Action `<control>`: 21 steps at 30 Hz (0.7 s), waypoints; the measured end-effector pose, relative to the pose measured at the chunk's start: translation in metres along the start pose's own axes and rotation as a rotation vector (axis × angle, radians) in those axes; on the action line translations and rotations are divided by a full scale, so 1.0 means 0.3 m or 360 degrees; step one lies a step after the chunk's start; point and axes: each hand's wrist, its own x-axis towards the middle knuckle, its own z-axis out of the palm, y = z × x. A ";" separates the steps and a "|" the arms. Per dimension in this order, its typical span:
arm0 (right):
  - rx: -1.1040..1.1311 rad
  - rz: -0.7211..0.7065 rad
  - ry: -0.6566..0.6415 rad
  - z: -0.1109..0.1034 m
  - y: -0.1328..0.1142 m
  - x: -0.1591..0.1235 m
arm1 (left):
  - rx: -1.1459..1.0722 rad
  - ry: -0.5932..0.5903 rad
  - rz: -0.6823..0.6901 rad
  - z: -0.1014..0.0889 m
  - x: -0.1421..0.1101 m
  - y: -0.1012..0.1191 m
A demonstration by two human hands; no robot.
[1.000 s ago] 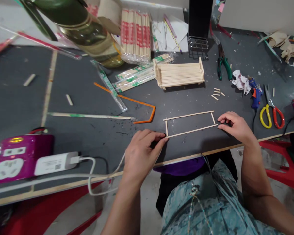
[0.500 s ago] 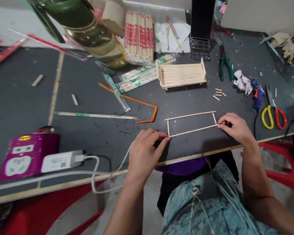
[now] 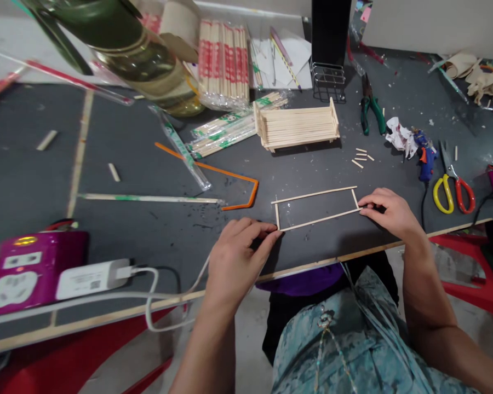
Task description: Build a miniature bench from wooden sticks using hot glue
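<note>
A thin rectangular frame of wooden sticks lies on the dark grey table, its near long stick [image 3: 318, 220] running between my hands. My left hand [image 3: 240, 251] pinches that stick's left end, by the short left crosspiece [image 3: 277, 216]. At the other end, my right hand [image 3: 388, 212] has thumb and finger closed on the stick's right tip, near the short right crosspiece [image 3: 355, 198]. The far long stick [image 3: 314, 195] rests on the table, untouched. Behind the frame stands a small bench-like model [image 3: 299, 127] built from the same kind of sticks.
An orange bent strip [image 3: 230, 172] and wrapped chopsticks [image 3: 225, 134] lie to the left. Rightward are short stick pieces [image 3: 360, 158], pliers [image 3: 370, 109], a blue glue gun [image 3: 426, 161] and scissors [image 3: 452, 186]. A purple power socket [image 3: 36, 268] and a large bottle [image 3: 148, 65] stand at left.
My right thumb and finger have closed on the near stick's right end, from just beside it. My left hand keeps its pinch. The view has shifted slightly.
</note>
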 end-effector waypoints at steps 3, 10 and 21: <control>0.0092 -0.0011 0.0064 -0.003 0.003 0.005 | -0.0007 0.0018 -0.0009 -0.006 0.002 -0.003; 0.0204 -0.0037 0.0293 -0.007 0.012 0.065 | 0.0034 0.0104 0.0148 -0.001 0.052 0.089; 0.0179 -0.0143 0.0118 -0.027 0.013 0.095 | 0.0098 -0.0196 0.0297 0.045 0.130 0.114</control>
